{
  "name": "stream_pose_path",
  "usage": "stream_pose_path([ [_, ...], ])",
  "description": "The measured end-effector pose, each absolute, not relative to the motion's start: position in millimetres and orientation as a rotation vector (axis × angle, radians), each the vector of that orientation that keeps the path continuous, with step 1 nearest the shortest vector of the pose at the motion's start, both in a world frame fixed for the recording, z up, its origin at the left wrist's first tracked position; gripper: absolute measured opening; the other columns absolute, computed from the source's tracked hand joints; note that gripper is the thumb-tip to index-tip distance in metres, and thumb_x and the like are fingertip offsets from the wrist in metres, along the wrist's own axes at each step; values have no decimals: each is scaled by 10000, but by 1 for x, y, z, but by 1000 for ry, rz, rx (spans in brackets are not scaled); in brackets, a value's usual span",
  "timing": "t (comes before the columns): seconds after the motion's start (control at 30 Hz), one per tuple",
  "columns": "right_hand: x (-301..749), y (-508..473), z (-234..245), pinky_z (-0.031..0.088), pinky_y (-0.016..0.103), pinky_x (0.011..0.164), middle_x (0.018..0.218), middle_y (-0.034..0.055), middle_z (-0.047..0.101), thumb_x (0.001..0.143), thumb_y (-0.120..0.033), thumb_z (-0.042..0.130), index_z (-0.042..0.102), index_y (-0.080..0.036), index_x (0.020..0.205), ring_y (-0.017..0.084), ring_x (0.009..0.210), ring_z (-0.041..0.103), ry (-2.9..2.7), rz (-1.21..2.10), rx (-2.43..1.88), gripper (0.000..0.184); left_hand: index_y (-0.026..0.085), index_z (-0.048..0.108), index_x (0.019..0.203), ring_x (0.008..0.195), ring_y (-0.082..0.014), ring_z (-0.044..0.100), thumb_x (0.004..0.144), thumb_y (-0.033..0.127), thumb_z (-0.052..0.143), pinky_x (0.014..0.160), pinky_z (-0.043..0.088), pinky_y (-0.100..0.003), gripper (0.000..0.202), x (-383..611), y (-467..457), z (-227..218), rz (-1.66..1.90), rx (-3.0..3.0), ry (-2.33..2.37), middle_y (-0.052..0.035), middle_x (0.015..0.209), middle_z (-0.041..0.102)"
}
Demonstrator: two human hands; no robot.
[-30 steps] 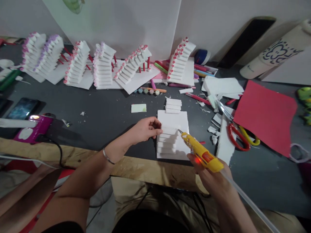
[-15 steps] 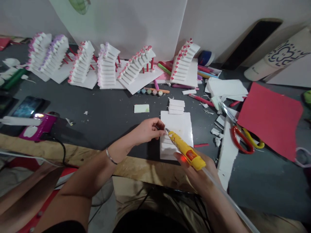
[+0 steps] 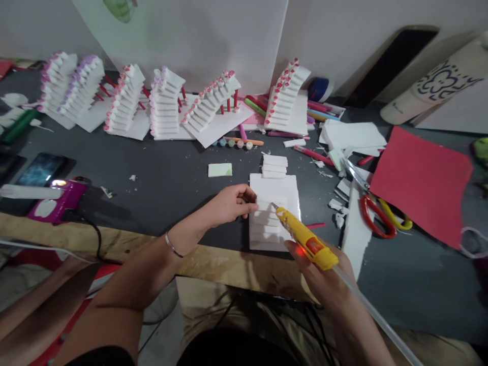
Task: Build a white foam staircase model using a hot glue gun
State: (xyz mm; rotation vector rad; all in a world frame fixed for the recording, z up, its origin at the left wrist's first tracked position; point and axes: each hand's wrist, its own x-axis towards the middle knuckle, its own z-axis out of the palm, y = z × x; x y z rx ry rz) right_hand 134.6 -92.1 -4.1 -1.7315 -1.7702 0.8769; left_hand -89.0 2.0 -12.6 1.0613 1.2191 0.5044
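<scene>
My right hand (image 3: 324,272) is wrapped round a yellow hot glue gun (image 3: 305,236), whose small red light glows near my thumb. The metal nozzle points at a small white model staircase (image 3: 266,229) made of stacked foam strips. That staircase lies on a white foam board (image 3: 292,188) at the table's front edge. At its left side, the bent fingers of my left hand (image 3: 238,202) are closed on the end of the upper step. A clear glue stick (image 3: 373,305) runs out of the gun's back end, past my right forearm. Beyond the board's top edge lie several loose white strips (image 3: 275,166).
Finished staircases (image 3: 165,104) with coloured beads stand in a row along the wall. Scissors (image 3: 377,216), red sheet (image 3: 423,183) and white scraps (image 3: 337,206) lie on the right. A magenta device (image 3: 61,201), phone (image 3: 42,169) and another person's arm (image 3: 49,290) are on the left.
The glue gun in my right hand has moved to the right, its nozzle shifting from beside my left fingertips towards the step's right end. My left hand has stayed almost still.
</scene>
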Motion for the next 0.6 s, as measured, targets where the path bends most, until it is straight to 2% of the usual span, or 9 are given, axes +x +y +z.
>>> stream_pose_path([
  [0.3,137,-94,-7,364,262,420,474,-13,517,818,-576,607,560,-217,595,139,453,468,-1574,831,-1840,425,161,559,853,426,-28,416,799,163,701,412,286,-147,152,-90,2,-11,491,1076,1222,55,577,551],
  [0.6,149,-91,-13,371,257,394,482,-5,542,806,-534,612,592,-224,593,143,448,490,-1619,862,-1774,377,168,549,841,430,-32,415,823,136,665,414,272,-163,122,-89,3,-9,475,1063,1232,49,579,548],
])
